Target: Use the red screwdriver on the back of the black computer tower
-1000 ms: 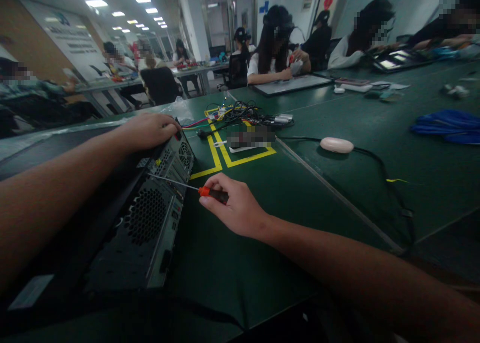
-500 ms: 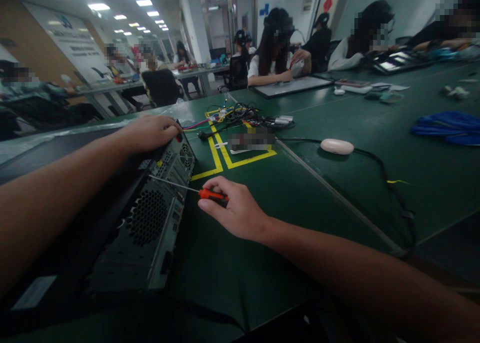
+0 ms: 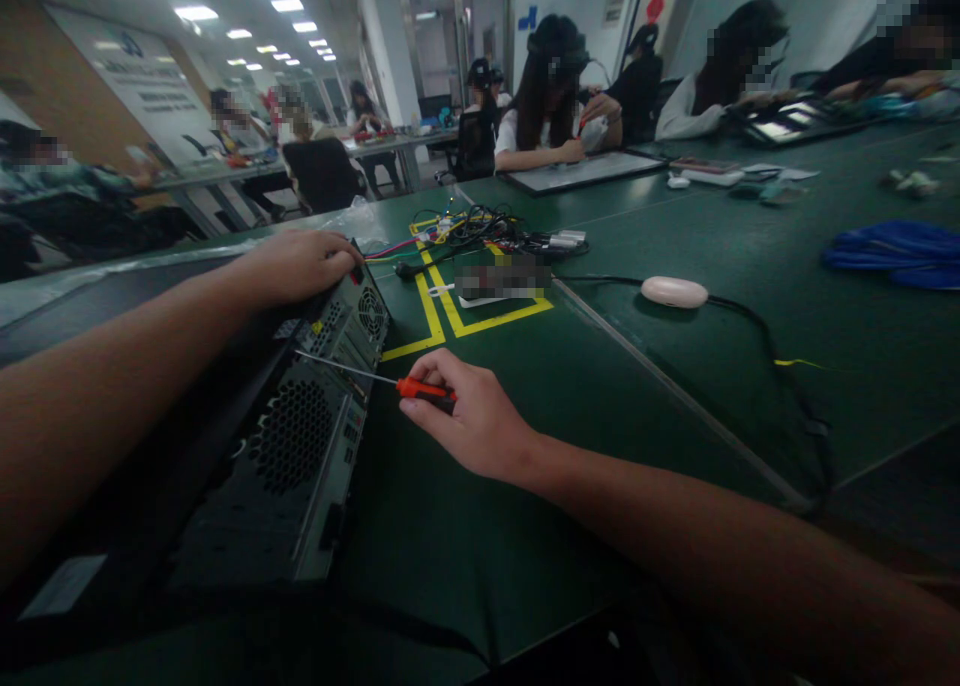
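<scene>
A black desktop computer case (image 3: 187,446) lies on its side at the left, its metal back panel with a honeycomb vent and a fan grille facing right. My left hand (image 3: 304,264) grips the far rear corner of the case, fingers bent over its edge. In my right hand (image 3: 480,416) is a screwdriver (image 3: 424,392) with an orange and black handle, held between thumb and fingers. Its long thin shaft points left, and the tip meets the back panel near the upper edge, above the honeycomb vent. Whether a screw sits under the tip is too small to tell.
Beyond the case, a tangle of cables (image 3: 487,224) lies by yellow tape marks (image 3: 499,318) on the green table (image 3: 600,406). A pale oval object (image 3: 673,292) sits by a black cable. Farther right is a blue bundle (image 3: 892,253). A co-worker (image 3: 551,96) sits opposite.
My right hand and the screwdriver have shifted barely, with the tip staying at the same spot on the back panel. My left hand keeps its place on the case.
</scene>
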Available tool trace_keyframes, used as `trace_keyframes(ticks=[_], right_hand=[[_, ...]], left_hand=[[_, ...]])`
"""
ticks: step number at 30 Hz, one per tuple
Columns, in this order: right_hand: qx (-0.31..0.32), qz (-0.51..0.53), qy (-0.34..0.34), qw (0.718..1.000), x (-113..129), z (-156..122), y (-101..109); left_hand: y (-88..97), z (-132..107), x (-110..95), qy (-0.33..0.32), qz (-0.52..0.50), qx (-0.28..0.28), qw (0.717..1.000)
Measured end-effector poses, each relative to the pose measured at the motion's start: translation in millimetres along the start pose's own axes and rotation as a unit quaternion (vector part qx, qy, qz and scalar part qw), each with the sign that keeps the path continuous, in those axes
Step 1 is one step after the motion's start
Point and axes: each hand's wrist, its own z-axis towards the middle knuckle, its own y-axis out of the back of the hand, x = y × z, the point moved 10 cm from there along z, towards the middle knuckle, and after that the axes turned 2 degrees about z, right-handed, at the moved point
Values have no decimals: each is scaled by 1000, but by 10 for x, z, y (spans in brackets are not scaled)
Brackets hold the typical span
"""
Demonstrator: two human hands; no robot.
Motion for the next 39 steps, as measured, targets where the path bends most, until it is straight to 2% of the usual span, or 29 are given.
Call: trace_keyframes(ticks=[27, 39], right_hand=[[11, 11, -10, 1000, -11, -8, -19], [7, -1, 23, 1000, 26, -2, -14]], left_hand=[[-25, 20, 23, -3, -8, 3, 1000], [-53, 41, 62, -11, -14, -11, 1000]])
